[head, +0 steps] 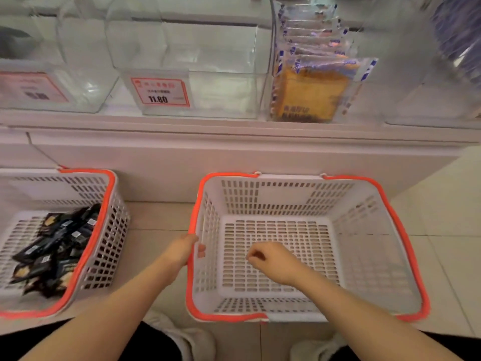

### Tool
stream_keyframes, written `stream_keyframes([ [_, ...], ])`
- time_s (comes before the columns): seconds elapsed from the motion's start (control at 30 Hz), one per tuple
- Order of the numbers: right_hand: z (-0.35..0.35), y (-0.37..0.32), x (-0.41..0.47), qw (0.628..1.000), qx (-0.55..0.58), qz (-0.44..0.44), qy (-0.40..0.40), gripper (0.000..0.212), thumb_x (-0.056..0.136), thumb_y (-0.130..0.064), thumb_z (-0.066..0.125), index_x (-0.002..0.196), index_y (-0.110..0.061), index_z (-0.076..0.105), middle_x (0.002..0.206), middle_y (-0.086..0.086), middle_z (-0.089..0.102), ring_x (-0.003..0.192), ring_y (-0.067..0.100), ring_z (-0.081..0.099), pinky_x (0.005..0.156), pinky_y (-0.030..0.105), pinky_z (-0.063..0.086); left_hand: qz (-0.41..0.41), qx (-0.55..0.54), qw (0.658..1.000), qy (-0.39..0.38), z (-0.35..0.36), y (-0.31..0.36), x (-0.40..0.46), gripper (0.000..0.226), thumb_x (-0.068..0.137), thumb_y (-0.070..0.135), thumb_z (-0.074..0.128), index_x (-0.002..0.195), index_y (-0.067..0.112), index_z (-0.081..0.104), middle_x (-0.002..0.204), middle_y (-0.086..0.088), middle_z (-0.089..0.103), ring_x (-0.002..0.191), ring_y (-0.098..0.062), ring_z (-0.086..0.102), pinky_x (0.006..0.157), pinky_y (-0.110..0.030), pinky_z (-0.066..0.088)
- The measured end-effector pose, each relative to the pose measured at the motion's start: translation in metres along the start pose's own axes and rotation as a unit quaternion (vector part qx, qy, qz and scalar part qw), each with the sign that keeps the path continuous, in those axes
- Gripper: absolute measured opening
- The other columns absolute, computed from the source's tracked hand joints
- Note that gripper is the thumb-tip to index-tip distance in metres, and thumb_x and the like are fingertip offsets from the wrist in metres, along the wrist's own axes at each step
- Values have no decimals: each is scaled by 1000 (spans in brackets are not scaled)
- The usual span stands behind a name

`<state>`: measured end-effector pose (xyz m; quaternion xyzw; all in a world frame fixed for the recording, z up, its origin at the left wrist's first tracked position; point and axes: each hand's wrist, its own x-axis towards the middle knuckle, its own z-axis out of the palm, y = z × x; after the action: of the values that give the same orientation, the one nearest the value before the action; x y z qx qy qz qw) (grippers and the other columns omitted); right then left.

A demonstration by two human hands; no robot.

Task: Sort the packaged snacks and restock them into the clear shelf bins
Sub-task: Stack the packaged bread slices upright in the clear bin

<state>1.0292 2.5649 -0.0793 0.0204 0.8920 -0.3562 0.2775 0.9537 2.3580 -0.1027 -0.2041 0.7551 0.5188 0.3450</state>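
Head view looks down at two white baskets with orange rims on the floor below a shelf. The left hand grips the near basket by its left rim, thumb showing inside the wall. The right hand hangs inside that basket above its slotted bottom, fingers loosely curled and holding nothing I can see; no snacks show in this basket.

The dark snack packs lie heaped in the left basket, well apart from both hands and off to the left, so the left hand is nearer. Their long axes run mostly from near-left to far-right.

On the shelf, the middle bin with a red price tag looks empty, and the bin to its right holds upright orange packets. The dark packs probably go next.
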Motion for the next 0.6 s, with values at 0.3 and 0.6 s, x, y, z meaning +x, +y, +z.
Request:
stream_keyframes([
  [0.3, 28, -12, -43, 974, 36, 36, 221, 49, 90, -51, 43, 132, -26, 40, 125, -6, 53, 107, 14, 55, 86, 30, 46, 179, 84, 959, -202, 66, 59, -53, 28, 94, 20, 42, 105, 25, 67, 103, 3, 70, 91, -8, 60, 87, -27, 44],
  [0.6, -30, 57, -82, 943, -30, 153, 293, 6, 79, -20, 52, 81, -13, 53, 85, 7, 60, 75, 24, 53, 61, 26, 27, 283, 261, 903, -191, 155, 63, -45, 30, 94, 9, 43, 121, 13, 54, 89, 0, 58, 76, -10, 54, 57, -3, 37],
])
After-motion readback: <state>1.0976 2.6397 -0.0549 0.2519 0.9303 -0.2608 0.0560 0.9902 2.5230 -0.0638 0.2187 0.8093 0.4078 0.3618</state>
